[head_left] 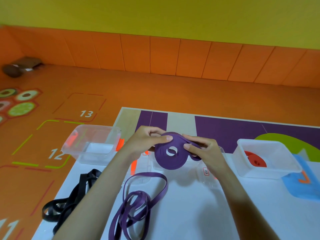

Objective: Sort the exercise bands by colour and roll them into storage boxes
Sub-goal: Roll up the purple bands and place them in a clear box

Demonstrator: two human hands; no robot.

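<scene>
A rolled purple band [170,159] is held up between both hands above a clear middle box [199,172]. My left hand [147,139] pinches the roll's top left edge. My right hand [202,148] grips its right side, where the band's loose end sticks out. A loose purple band [138,201] lies in loops on the white mat below. To the left lies a black band [69,201], partly behind my left forearm. A rolled red band [255,159] sits in the clear box [270,174] on the right.
An empty clear box [93,144] stands at the mat's left corner, half over the orange floor [155,90]. A blue patch [301,186] marks the mat at the right. An orange padded wall [173,54] runs along the back.
</scene>
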